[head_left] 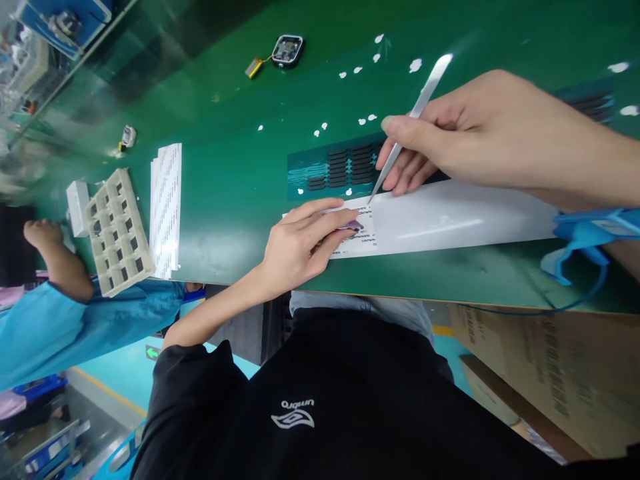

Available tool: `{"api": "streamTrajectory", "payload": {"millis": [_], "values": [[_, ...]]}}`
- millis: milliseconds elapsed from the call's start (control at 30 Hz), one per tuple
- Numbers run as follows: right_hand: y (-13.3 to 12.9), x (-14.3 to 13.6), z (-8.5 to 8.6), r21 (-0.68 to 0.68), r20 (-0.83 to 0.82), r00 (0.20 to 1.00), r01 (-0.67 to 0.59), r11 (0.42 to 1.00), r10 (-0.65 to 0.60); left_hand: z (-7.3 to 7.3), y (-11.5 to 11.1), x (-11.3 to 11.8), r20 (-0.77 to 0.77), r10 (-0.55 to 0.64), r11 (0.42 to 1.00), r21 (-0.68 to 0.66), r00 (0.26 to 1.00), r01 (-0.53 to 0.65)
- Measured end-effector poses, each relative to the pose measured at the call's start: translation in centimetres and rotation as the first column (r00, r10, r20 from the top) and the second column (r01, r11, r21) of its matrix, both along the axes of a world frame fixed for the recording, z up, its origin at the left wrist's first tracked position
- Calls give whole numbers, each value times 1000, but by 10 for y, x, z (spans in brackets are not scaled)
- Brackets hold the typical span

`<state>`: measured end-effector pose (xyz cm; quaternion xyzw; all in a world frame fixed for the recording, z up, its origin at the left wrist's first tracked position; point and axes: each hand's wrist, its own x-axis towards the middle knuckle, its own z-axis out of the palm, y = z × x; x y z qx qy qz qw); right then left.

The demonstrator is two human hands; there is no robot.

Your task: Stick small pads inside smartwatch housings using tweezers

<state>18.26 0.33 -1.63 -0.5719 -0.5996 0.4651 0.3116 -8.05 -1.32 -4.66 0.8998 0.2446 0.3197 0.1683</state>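
Observation:
My right hand (pixel 445 137) is closed around metal tweezers (pixel 424 93), whose tips point down and touch or nearly touch the white printed sheet (pixel 367 248). Over the left part of that sheet lies my left hand (pixel 303 243), thumb and fingers closed on a small purplish piece (pixel 354 225); its full shape is hidden by the fingers. A long plain white strip (pixel 450 212) runs rightward from the printed part. Just behind my hands is a blue-green backing sheet (pixel 305 167) carrying rows of small black strips (pixel 338 167), partly covered by my right hand.
Small white scraps (pixel 415 65) dot the green table (pixel 225 200). Farther back sits a small device (pixel 288 51) with a wired yellow battery (pixel 254 67). At left are printed sheets (pixel 167 207), a beige compartment tray (pixel 119 233) and a co-worker's blue sleeve (pixel 100 327). A cardboard box (pixel 565 373) stands below right.

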Motion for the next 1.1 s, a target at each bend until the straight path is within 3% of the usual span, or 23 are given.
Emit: {"api": "streamTrajectory", "payload": {"millis": [167, 567, 867, 1033, 1100], "values": [[-3, -4, 7, -31, 6, 1000, -11, 999, 11, 3, 0, 0, -26, -8, 1000, -7, 1000, 7], [-1, 0, -10, 106, 94, 991, -109, 988, 99, 5, 2, 2, -12, -1, 1000, -21, 1000, 1], [-5, -8, 10, -36, -42, 999, 8, 999, -10, 3, 4, -1, -7, -17, 998, -53, 1000, 17], [-8, -6, 18, 49, -48, 997, 64, 997, -62, 6, 6, -4, 10, -46, 995, -88, 999, 47], [-8, -2, 14, 82, -4, 1000, 15, 996, -15, 6, 7, -5, 13, -43, 993, -111, 999, 44]]}}
